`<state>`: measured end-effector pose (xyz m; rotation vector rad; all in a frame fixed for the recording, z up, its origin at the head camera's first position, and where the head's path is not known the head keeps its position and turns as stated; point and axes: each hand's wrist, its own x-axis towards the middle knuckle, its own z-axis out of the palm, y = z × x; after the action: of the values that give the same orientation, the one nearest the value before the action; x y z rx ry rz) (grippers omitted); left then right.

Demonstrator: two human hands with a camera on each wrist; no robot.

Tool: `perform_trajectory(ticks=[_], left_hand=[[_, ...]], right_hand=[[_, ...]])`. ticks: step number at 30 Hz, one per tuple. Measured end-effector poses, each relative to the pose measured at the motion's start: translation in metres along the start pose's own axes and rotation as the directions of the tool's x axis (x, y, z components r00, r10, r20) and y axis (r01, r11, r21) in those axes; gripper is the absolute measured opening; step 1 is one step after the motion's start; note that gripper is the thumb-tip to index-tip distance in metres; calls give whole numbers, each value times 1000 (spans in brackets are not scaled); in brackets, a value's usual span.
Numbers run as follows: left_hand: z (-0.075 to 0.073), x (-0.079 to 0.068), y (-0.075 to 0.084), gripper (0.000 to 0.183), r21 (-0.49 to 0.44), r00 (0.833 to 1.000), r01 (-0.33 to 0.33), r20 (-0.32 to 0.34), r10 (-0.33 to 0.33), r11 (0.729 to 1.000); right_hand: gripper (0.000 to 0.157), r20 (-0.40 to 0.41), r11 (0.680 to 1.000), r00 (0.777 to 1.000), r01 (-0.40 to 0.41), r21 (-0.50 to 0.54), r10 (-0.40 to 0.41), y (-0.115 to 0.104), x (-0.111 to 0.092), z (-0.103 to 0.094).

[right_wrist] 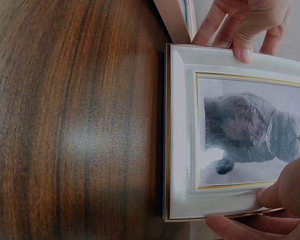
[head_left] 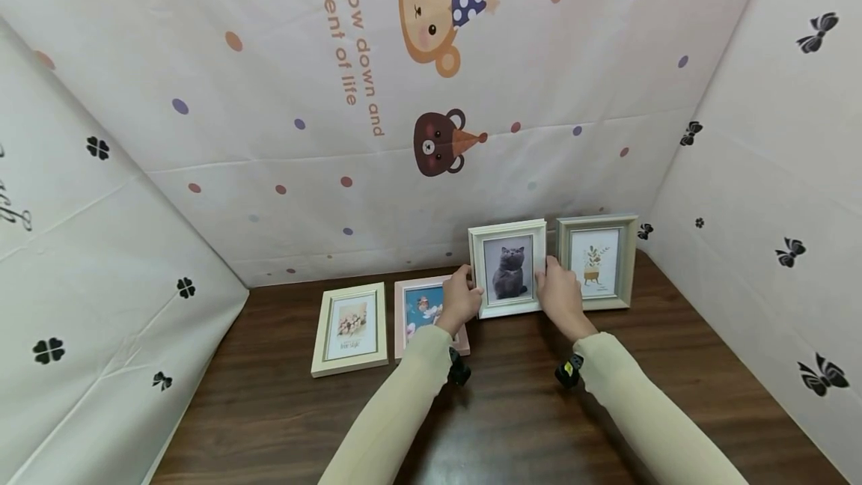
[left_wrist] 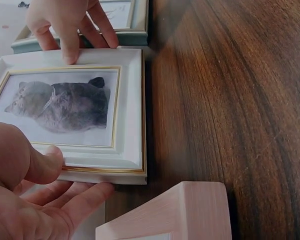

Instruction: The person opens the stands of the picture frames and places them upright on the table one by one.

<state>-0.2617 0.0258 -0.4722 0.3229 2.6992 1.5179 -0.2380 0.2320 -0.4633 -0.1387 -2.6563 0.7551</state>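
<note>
A white picture frame (head_left: 509,269) with a grey cat photo and a thin gold inner line stands between my two hands near the back wall. My left hand (head_left: 460,299) grips its left side, thumb on the front edge and fingers behind, as the left wrist view shows. On the opposite side my right hand (head_left: 562,295) pinches the border the same way. Whether the bottom edge bears on the table is hard to tell. Close behind my left hand is a pink frame (head_left: 399,320) with a blue picture, partly covered by that hand and sleeve.
A grey-green frame (head_left: 628,264) with a plant print stands right of the cat frame, partly behind my right hand. A cream frame (head_left: 350,367) with a flower print is at the far left. Patterned cloth walls (head_left: 303,230) border the brown wooden table (head_left: 269,410).
</note>
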Motion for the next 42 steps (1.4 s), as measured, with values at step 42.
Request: perform_trajectory(ticks=[42], left_hand=[[-71,-36,-12,48,30,993,-63,-95,65,998]], right_hand=[[42,-44,962,961,272,-13,-273,-36,-28,-21]])
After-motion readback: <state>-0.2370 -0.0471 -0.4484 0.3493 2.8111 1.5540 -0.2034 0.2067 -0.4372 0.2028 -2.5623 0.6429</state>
